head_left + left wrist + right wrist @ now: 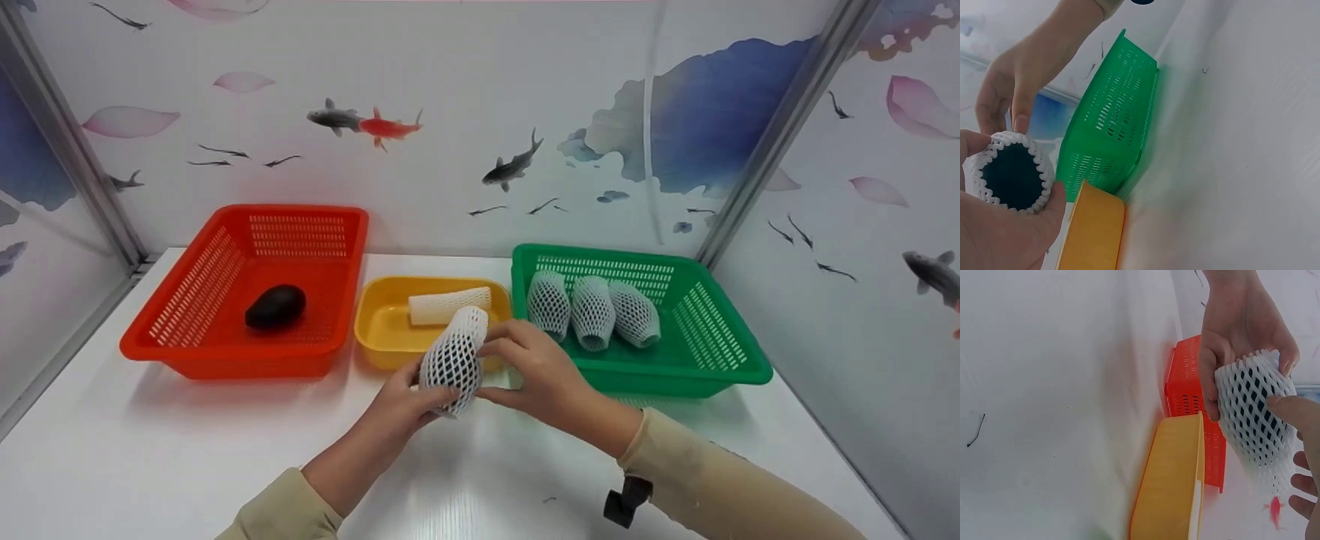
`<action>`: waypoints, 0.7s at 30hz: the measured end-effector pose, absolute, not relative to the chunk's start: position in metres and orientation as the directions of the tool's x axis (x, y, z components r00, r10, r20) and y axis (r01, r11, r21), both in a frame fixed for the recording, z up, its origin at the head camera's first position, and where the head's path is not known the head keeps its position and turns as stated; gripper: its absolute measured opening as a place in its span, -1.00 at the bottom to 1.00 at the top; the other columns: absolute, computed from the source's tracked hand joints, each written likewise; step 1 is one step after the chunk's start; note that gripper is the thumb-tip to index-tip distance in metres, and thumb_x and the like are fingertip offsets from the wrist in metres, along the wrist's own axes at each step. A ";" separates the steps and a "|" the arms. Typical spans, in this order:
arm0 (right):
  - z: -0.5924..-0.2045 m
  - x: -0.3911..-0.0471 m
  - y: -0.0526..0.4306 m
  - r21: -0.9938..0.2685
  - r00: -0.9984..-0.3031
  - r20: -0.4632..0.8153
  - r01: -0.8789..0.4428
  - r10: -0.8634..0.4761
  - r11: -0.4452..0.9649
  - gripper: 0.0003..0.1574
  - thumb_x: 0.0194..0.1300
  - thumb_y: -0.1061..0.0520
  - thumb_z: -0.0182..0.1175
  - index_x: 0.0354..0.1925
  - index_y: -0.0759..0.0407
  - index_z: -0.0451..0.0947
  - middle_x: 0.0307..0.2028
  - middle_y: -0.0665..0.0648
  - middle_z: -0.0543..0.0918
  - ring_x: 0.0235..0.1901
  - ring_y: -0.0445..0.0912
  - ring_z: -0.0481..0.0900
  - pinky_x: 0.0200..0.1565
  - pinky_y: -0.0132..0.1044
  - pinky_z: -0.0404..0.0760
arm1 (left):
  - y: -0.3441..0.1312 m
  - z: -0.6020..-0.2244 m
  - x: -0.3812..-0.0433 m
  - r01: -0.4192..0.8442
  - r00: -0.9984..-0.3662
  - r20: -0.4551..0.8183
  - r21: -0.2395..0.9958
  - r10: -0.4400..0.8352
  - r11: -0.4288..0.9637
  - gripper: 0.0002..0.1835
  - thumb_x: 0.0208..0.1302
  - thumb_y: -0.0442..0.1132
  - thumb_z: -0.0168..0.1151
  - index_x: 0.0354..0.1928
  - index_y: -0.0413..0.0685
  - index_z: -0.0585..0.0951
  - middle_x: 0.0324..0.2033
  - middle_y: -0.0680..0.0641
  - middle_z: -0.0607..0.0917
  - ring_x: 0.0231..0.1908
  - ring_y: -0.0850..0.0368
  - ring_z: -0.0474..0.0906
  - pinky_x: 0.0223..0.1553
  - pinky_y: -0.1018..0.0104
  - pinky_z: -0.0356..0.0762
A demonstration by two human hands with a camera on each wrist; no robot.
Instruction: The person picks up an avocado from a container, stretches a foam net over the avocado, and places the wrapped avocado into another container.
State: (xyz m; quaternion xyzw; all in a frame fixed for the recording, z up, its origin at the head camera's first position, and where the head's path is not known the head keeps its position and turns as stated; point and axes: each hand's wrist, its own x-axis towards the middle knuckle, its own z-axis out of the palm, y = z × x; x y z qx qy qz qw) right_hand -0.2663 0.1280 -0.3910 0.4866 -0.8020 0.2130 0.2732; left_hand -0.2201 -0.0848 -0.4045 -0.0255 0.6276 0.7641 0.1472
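Observation:
A dark fruit in a white foam net sleeve [454, 361] is held up over the front of the yellow basket [379, 334]. My left hand [405, 401] grips its lower end, thumb across the net. In the left wrist view the fruit's dark end [1013, 175] shows inside the sleeve's open rim. My right hand [544, 375] holds the sleeve's right side between thumb and bent fingers; in the right wrist view its thumb [1283, 405] lies on the mesh. The sleeve's narrower upper part looks slack. An empty foam net sleeve [448, 306] lies in the yellow basket.
At left, a red basket [244, 351] contains one bare, dark, avocado-like fruit [275, 307]. The green basket [705, 367] at right has three netted fruits [592, 313] side by side. Printed panels [450, 202] stand behind and beside the white table [187, 465].

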 end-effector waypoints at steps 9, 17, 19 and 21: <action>-0.394 -0.261 0.126 -0.087 -0.407 0.654 -0.878 -0.638 0.471 -0.59 -0.02 0.16 0.55 -0.26 0.13 0.52 -0.33 0.01 0.62 -0.26 -0.09 0.53 -0.18 -0.25 0.57 | -0.085 -0.399 -0.219 -0.243 -0.963 -0.217 0.956 0.161 -0.163 -0.20 0.31 -0.10 0.28 0.45 -0.11 0.10 0.28 -0.25 0.25 0.23 -0.19 0.31 0.27 -0.04 0.30; -0.397 -0.260 0.129 -0.172 -0.541 0.595 -0.808 -0.595 0.564 -0.62 0.06 0.19 0.49 -0.20 0.09 0.52 -0.32 -0.01 0.64 -0.26 -0.12 0.54 -0.17 -0.22 0.53 | -0.084 -0.397 -0.217 -0.188 -0.981 -0.161 0.915 0.105 -0.356 -0.51 0.48 -0.17 -0.15 0.40 -0.05 0.22 0.17 -0.26 0.41 0.09 -0.13 0.41 0.15 0.10 0.46; -0.397 -0.258 0.130 -0.189 -0.571 0.564 -0.792 -0.596 0.581 -0.65 0.13 0.18 0.43 -0.13 0.09 0.52 -0.29 -0.02 0.64 -0.24 -0.12 0.54 -0.13 -0.20 0.52 | -0.084 -0.399 -0.216 -0.148 -0.989 -0.129 0.921 0.077 -0.359 -0.56 0.48 -0.23 -0.15 0.36 -0.05 0.26 0.06 -0.24 0.47 0.00 -0.09 0.47 0.08 0.15 0.52; -0.396 -0.256 0.131 -0.232 -0.612 0.522 -0.772 -0.594 0.592 -0.66 0.20 0.18 0.33 -0.04 0.11 0.52 -0.26 -0.03 0.65 -0.20 -0.12 0.53 -0.07 -0.17 0.51 | -0.084 -0.399 -0.216 -0.108 -0.994 -0.093 0.927 0.059 -0.359 -0.59 0.48 -0.26 -0.15 0.32 -0.05 0.28 0.00 -0.23 0.48 -0.04 -0.07 0.50 0.05 0.17 0.53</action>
